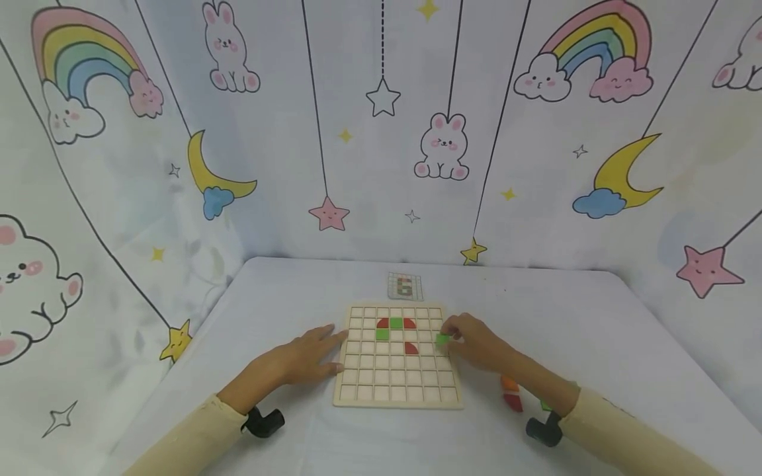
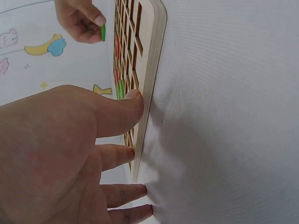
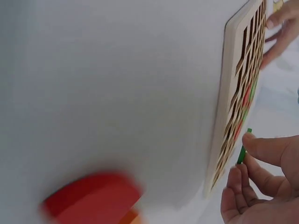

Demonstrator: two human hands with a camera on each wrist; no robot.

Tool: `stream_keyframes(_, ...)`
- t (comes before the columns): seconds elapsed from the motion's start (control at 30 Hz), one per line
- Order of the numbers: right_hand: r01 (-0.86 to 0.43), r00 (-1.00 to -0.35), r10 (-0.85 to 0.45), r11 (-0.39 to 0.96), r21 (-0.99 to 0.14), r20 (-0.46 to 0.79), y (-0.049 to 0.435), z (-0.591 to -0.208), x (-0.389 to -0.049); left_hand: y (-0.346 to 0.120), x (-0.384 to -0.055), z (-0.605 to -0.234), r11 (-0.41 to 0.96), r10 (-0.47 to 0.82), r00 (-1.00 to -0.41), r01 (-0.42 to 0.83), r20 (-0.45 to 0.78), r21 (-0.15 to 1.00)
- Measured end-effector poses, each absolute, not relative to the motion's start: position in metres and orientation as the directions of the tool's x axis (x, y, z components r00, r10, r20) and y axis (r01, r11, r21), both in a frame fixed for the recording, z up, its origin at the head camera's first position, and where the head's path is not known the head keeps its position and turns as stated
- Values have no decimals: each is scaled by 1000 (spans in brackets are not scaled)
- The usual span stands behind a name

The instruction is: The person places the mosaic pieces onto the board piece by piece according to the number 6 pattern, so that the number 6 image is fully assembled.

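A wooden grid board [image 1: 397,404] lies on the white tabletop. Its upper cells hold two green square tiles [image 1: 382,334] and several red rounded tiles [image 1: 411,348]. At the board's left edge my left hand [image 1: 305,357] rests with fingers spread, thumb and fingertips touching the rim in the left wrist view. Over the right side of the grid, my right hand [image 1: 483,344] pinches a green square tile [image 3: 242,152] between thumb and fingers. The right wrist view shows that tile edge-on, close to the board's surface.
Behind the board lies a small pattern card [image 1: 405,286]. Loose pieces sit right of the board: an orange tile [image 1: 509,383], a red tile [image 1: 513,402] and a green piece [image 1: 546,404] partly hidden under the right forearm. A printed cloth backdrop [image 1: 381,165] rises behind the table.
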State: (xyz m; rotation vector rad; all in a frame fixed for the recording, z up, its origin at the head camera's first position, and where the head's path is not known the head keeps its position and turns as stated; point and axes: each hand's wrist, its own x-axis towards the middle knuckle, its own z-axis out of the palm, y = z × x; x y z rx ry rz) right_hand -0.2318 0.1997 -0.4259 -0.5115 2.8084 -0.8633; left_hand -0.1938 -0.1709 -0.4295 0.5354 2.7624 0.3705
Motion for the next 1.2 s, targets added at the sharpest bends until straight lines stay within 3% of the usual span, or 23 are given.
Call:
stream_keyframes(0.23, -287, -917, -395, 749, -598, -55, 152, -424, -235, -170, -194, -429, 904, 382, -889, 304, -250, 301)
stream_keyframes(0.47, -388, -867, -498, 705, -593, -25, 124, -425, -233, -170, -193, -428, 899, 385, -888, 301, -249, 318)
stream_keyframes(0.63, -437, -845, -535, 700, -565, -10, 115, -425, -230, -171, -194, -429, 899, 389, -888, 308, -244, 311)
stream_keyframes(1.2, -417, -868, -497, 731, -540, -2, 110, -422, -226, -172, -195, -429, 897, 401, -884, 326, -239, 297)
